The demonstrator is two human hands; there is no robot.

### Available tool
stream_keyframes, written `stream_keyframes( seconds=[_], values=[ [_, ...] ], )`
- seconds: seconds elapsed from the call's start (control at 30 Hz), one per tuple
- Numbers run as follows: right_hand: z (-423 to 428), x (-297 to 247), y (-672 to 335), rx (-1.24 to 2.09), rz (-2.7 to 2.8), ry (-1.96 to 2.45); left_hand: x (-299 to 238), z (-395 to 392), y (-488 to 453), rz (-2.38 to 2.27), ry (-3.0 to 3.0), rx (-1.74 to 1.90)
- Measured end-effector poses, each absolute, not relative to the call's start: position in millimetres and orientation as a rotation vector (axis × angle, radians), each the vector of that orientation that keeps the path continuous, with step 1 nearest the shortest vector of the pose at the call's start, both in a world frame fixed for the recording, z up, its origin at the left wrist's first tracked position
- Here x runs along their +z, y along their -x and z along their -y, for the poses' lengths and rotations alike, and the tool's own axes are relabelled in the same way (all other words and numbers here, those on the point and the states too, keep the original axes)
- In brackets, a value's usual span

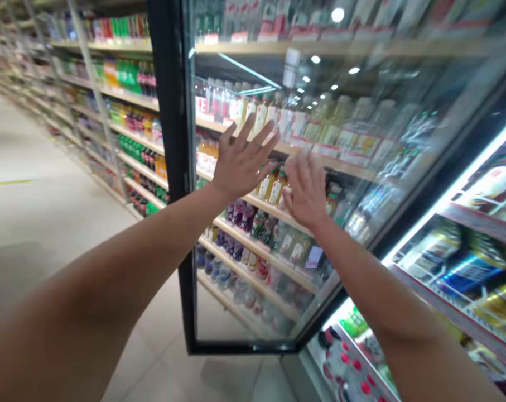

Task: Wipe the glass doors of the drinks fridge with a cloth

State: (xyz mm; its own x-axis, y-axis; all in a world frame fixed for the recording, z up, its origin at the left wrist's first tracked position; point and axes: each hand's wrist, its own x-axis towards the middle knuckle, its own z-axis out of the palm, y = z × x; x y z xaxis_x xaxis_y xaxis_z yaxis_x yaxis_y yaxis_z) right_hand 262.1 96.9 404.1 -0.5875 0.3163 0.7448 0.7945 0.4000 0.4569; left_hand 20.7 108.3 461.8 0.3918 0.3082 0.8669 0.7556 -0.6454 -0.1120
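A black-framed glass door (pixel 244 347) of a drinks fridge stands swung open in front of me. My left hand (pixel 242 164) is raised before the glass, palm toward it, with its fingers spread. To its right is my right hand (pixel 306 187), also lifted before the pane, its fingers stretched and a little blurred. Neither hand holds anything. Whether the palms touch the glass I cannot tell. Through the pane show shelves of bottled drinks (pixel 273 190), partly hidden behind both hands.
At the right is the lit fridge interior, with a wire-fronted shelf (pixel 457 285) of drinks and red-capped bottles (pixel 357 365) lower down. A long store shelf (pixel 131 100) with bottles runs away at the left, beside the pale tiled floor (pixel 47 167).
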Motion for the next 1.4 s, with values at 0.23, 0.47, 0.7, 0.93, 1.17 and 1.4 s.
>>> stream_keyframes(
  seconds=[0.23,0.47,0.7,0.93,1.17,1.4],
  values=[
    [-84,388,-275,-1.364,2.063,0.962,535,-121,11,0.766,2.061,-1.437],
    [-84,359,-258,-1.294,1.875,0.983,549,-123,13,0.72,1.981,-1.58],
    [-77,400,-284,-1.384,1.976,0.865,545,-122,17,0.732,1.861,-1.437],
    [-66,312,-271,-1.261,1.809,1.047,543,-122,15,0.666,1.904,-1.535],
    [-54,312,-349,-1.494,2.357,0.708,552,-112,23,0.742,1.838,-1.424],
    [-65,342,-364,-1.082,1.375,1.19,558,-106,28,0.654,1.886,-1.51]
  ],
)
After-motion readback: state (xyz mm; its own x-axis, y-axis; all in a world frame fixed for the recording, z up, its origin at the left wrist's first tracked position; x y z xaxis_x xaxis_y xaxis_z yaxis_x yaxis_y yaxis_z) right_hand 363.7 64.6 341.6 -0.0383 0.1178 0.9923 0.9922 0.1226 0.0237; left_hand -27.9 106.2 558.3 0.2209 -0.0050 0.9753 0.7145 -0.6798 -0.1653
